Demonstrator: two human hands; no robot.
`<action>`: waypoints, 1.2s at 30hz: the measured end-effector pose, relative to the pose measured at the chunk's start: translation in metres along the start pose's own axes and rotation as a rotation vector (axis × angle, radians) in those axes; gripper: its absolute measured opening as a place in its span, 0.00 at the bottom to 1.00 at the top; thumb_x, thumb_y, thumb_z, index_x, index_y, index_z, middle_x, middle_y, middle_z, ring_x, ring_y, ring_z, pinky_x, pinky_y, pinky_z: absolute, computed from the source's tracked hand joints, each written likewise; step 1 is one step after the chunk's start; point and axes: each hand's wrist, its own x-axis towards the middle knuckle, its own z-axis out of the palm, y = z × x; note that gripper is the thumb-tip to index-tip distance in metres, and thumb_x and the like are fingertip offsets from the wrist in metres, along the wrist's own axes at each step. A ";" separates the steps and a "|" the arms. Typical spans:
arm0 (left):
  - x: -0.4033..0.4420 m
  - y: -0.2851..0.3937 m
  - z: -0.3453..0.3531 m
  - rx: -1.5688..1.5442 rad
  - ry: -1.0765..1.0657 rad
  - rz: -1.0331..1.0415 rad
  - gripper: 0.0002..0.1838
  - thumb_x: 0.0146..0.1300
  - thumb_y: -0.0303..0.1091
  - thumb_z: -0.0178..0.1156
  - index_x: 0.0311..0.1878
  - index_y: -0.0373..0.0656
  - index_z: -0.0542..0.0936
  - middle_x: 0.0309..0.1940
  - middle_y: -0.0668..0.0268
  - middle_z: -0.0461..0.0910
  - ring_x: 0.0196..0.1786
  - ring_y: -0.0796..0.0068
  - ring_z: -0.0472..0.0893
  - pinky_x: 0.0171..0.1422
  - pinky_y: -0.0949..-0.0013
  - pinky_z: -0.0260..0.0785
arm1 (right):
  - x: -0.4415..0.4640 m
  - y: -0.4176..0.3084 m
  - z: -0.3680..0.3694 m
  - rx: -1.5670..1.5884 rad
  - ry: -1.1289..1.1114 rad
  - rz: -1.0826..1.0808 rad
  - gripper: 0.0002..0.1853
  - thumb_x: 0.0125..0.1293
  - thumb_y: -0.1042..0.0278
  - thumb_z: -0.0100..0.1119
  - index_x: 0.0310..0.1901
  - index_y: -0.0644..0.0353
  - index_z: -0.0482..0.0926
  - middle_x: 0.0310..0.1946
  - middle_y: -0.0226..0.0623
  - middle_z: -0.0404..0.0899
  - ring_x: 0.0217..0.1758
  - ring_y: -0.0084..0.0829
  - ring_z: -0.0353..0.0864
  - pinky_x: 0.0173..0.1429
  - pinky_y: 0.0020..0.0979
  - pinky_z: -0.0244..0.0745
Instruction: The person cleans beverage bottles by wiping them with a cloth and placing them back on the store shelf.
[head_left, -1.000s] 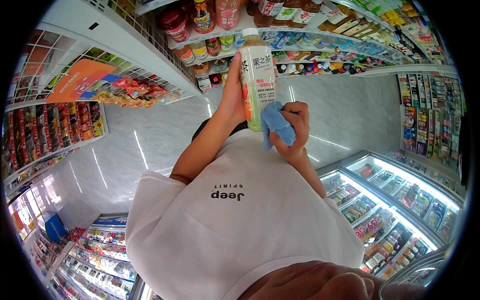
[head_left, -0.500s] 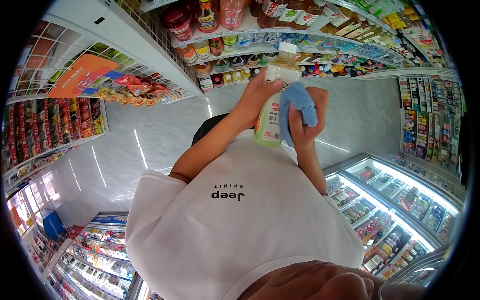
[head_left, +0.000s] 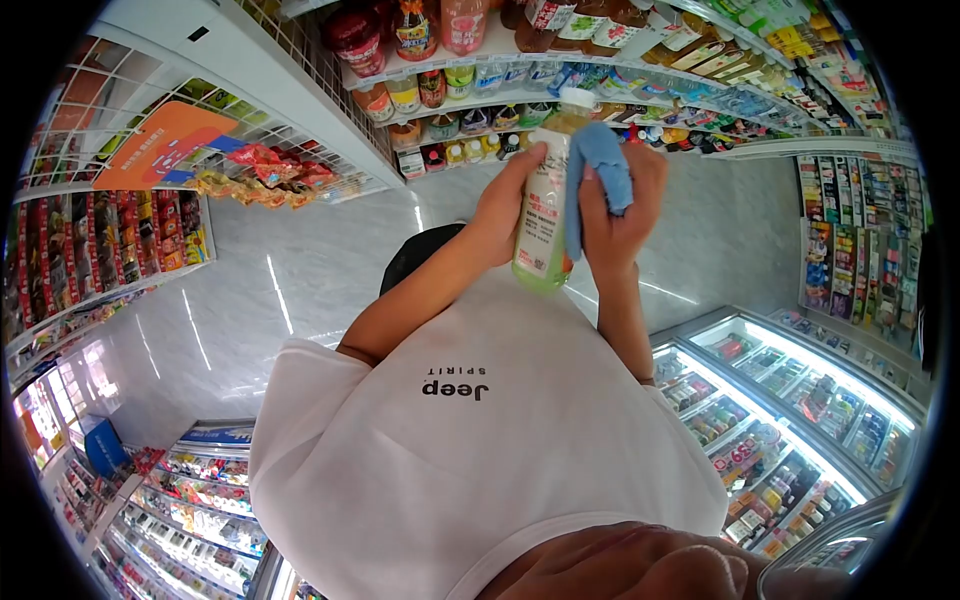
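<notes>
My left hand [head_left: 505, 205] is wrapped round a clear plastic bottle [head_left: 545, 215] with a white cap, a printed pale label and light green at its base. The bottle is tilted, its cap pointing away from me towards the shelves. My right hand [head_left: 625, 205] grips a folded blue cloth [head_left: 603, 165], which lies along the bottle's right side and upper part. The cloth hides part of the label and the bottle's shoulder.
Ahead stands a shelf unit [head_left: 480, 75] with rows of drinks. A wire rack [head_left: 120, 60] with snack packets is at left. Lit glass-topped cabinets [head_left: 790, 410] stand at right. More stocked shelves [head_left: 200, 490] are at lower left, with grey floor [head_left: 260, 270] between.
The bottle has turned in my left hand, so a different part of its label shows. My right hand and the cloth have moved up slightly along its side.
</notes>
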 end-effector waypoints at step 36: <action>0.007 -0.005 0.004 0.314 -0.177 0.108 0.26 0.77 0.46 0.53 0.71 0.42 0.65 0.57 0.65 0.77 0.59 0.76 0.78 0.61 0.69 0.74 | 0.029 0.012 -0.018 0.111 0.011 0.092 0.12 0.59 0.78 0.67 0.45 0.65 0.79 0.42 0.40 0.77 0.45 0.36 0.77 0.52 0.32 0.71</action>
